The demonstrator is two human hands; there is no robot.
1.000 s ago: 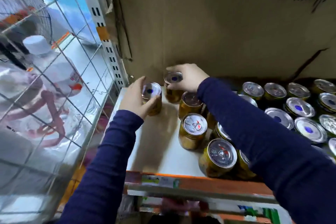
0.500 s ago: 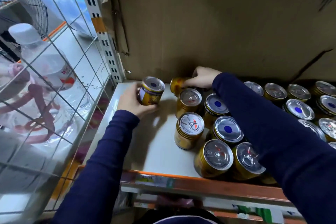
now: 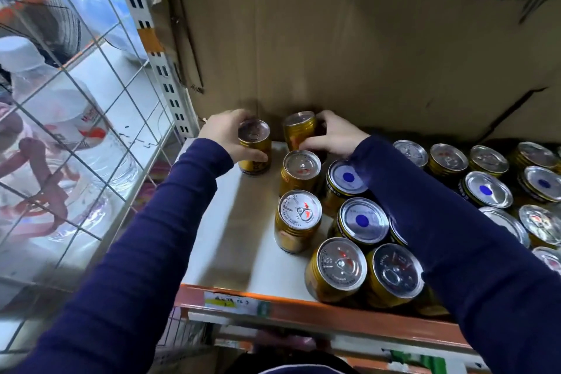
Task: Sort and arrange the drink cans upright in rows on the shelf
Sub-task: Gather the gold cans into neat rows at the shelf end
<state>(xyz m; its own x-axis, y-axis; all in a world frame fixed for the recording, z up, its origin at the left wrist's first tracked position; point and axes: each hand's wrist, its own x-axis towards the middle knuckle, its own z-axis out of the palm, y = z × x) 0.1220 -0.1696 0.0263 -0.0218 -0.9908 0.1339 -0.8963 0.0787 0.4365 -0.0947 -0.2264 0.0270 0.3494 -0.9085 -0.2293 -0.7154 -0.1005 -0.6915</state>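
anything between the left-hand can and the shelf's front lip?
Head view: nothing. Only bare white shelf runs from the can gripped by the left hand to the orange front lip; other cans stand to the right.

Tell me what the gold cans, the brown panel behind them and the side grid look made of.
Gold cans: metal, likely; glossy gold-printed walls, bright silvery lids with pull tabs that reflect light. Brown panel: cardboard, matte, with creases and a torn edge. Side grid: probably white-coated metal wire, thin crossed rods with a smooth sheen.
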